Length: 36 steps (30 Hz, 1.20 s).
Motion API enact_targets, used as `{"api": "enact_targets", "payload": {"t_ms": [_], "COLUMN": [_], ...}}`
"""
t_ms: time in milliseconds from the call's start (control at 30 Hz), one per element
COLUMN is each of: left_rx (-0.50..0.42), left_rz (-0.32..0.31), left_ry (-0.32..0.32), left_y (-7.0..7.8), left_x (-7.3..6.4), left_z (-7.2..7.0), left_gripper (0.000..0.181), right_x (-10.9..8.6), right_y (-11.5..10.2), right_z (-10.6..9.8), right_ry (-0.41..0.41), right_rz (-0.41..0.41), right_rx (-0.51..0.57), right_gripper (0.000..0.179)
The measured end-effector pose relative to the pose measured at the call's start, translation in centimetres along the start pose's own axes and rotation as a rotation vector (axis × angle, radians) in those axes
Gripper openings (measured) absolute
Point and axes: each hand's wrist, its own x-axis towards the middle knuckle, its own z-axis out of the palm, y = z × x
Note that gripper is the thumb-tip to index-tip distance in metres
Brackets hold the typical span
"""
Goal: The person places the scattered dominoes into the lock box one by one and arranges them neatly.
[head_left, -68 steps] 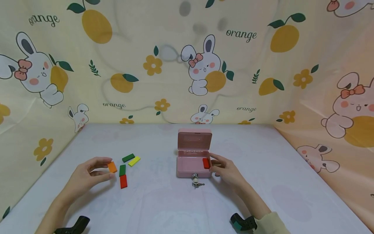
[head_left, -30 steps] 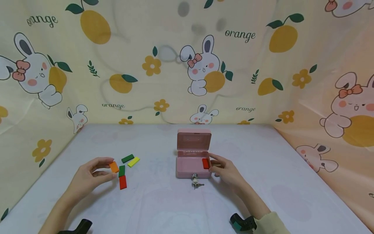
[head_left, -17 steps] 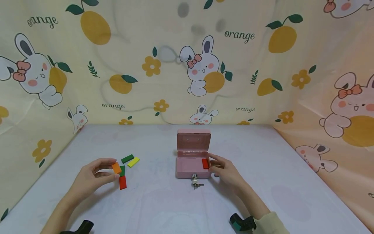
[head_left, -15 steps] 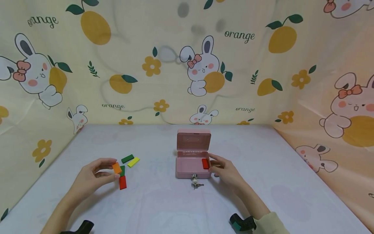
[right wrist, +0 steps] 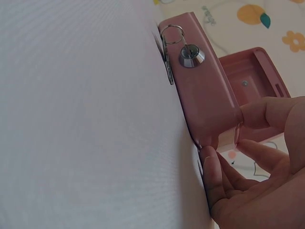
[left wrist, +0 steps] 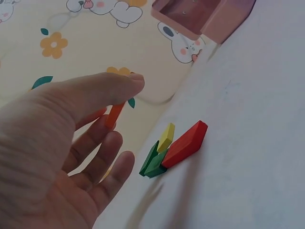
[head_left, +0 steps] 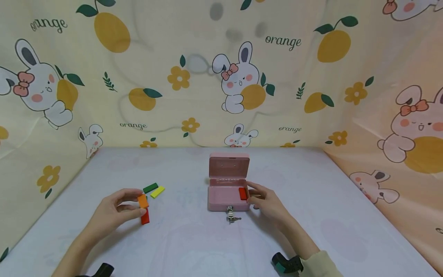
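Observation:
Between thumb and fingertips my left hand point(head_left: 115, 207) pinches an orange block point(head_left: 143, 201), raised above the table. Below it in the head view lies a red block point(head_left: 145, 216). The left wrist view shows a green block point(left wrist: 156, 164) touching that red one, mostly hidden by the hand in the head view. Another green block point(head_left: 150, 187) and a yellow block point(head_left: 157, 192) lie just behind. My right hand point(head_left: 268, 200) grips the right side wall of a pink metal box point(head_left: 221, 196), whose lid is up. Inside the box, by that wall, is a red block point(head_left: 243, 193).
Keys on a ring point(head_left: 232, 219) hang from the lock at the box's front. A white cloth point(head_left: 194, 238) covers the table. Behind it rises a printed curtain point(head_left: 194, 38) with rabbits and oranges. Both wrists wear black straps point(head_left: 288, 263).
My left hand has carried the orange block rightward, so that it now covers most of the nearer green block in the head view. The right hand stays at the box.

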Motion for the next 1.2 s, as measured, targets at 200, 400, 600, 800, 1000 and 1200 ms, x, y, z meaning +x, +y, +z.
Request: {"api": "enact_targets", "payload": {"t_ms": [200, 400, 600, 800, 1000, 1200], "left_rx": [-0.002, -0.002, -0.010, -0.072, -0.053, -0.065], "left_rz": [0.017, 0.030, 0.048, 0.082, 0.105, 0.185], "left_ry": [-0.002, 0.000, -0.007, -0.027, -0.040, -0.056], "left_y": [0.1, 0.4, 1.0, 2.0, 3.1, 4.3], "left_x": [0.0, 0.2, 0.5, 0.9, 1.2, 2.0], "left_z": [0.4, 1.0, 1.6, 2.4, 3.4, 4.8], "left_gripper": [0.062, 0.058, 0.056, 0.057, 0.053, 0.050], "right_x": [-0.2, -0.3, -0.1, 0.0, 0.2, 0.2], "right_y": [-0.1, -0.2, -0.1, 0.0, 0.2, 0.1], "right_z": [0.1, 0.0, 0.1, 0.1, 0.2, 0.1], "right_ry": [-0.001, 0.000, 0.000, 0.023, 0.022, 0.015], "right_rz": [-0.002, -0.011, 0.008, 0.030, 0.033, 0.019], "right_rx": [0.007, 0.007, 0.005, -0.011, -0.017, -0.017], "right_gripper": [0.057, 0.056, 0.056, 0.056, 0.056, 0.057]}}
